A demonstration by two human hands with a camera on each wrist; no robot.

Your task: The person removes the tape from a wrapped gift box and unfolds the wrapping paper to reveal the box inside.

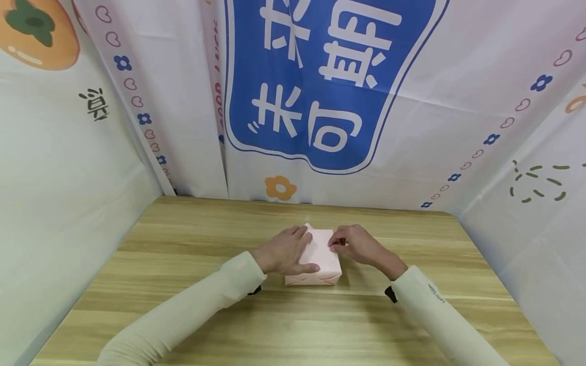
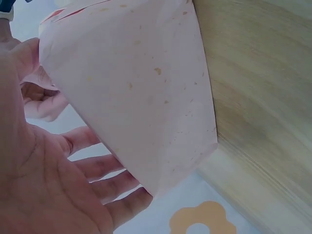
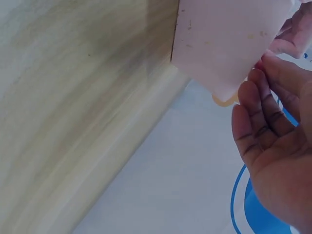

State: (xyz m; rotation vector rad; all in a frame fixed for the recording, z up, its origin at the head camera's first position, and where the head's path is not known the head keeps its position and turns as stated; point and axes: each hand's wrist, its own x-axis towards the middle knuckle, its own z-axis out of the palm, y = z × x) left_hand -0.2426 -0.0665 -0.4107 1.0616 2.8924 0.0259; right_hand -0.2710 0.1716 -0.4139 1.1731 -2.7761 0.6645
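A small box wrapped in pale pink paper [image 1: 322, 259] sits on the wooden table, its near end showing folded flaps. My left hand [image 1: 288, 251] rests on top of it, thumb along the near edge and fingers spread towards the far left. In the left wrist view, the fingertips [image 2: 141, 195] lie along the box's upper edge, and its side is dotted with brownish flecks. My right hand [image 1: 357, 243] has thumb and forefinger together at the top's right edge, pinching the paper there. In the right wrist view the other fingers [image 3: 243, 122] are loosely bent beside the box.
The wooden table [image 1: 206, 229] extends around the box on every side. Behind it hangs a white printed cloth [image 1: 412, 142] with a blue panel of characters, and more cloth encloses the left and right sides. A black band [image 1: 391, 294] shows under the right sleeve.
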